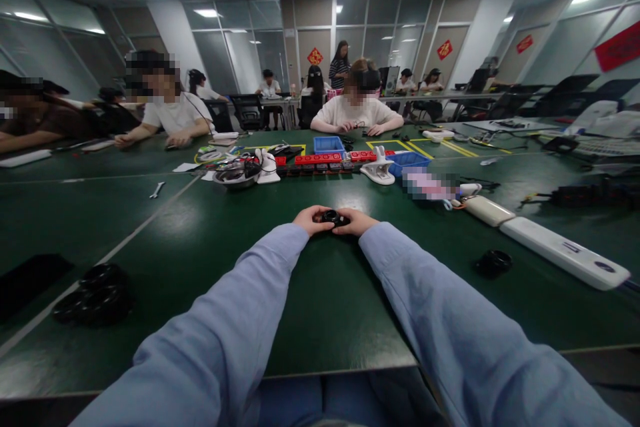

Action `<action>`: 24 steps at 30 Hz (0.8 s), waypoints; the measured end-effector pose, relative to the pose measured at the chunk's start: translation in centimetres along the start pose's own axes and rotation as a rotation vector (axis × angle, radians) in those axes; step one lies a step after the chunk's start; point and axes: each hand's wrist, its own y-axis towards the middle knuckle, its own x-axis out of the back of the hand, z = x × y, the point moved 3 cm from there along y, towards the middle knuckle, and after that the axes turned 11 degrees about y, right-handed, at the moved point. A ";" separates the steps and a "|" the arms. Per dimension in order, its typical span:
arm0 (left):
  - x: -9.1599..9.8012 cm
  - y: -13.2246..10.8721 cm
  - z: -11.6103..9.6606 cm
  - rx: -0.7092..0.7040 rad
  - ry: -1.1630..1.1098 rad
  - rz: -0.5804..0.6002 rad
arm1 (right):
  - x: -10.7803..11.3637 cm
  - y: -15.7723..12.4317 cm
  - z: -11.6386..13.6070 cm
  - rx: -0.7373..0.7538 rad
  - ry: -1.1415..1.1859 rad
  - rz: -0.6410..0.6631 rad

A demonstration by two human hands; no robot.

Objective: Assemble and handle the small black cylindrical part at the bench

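Both hands meet over the green table, fingers curled around one small black ring-shaped part point(331, 216). My left hand point(310, 220) grips its left side, and my right hand point(356, 221) holds its right side with the thumb near the front. The part's round opening faces up; its underside is hidden by my fingers. Several similar black ring-shaped parts point(97, 293) sit in a cluster by my left forearm. Another black ring-shaped part point(494, 263) lies to the right of my right forearm.
Ahead are red power strips point(317, 158), a white clamp stand point(379, 167), a metal bowl point(237, 177) of cables and a blue tray point(329, 145). A wrench point(157, 189) lies left, a long white device point(565, 251) right. People sit across the table.
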 end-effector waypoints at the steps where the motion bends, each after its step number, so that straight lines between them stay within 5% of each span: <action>1: 0.0 0.0 0.0 -0.001 -0.003 0.001 | 0.0 0.0 0.0 -0.006 -0.007 -0.003; 24: -0.4 0.1 0.1 0.055 -0.003 -0.048 | 0.0 0.1 -0.8 -0.076 -0.019 -0.079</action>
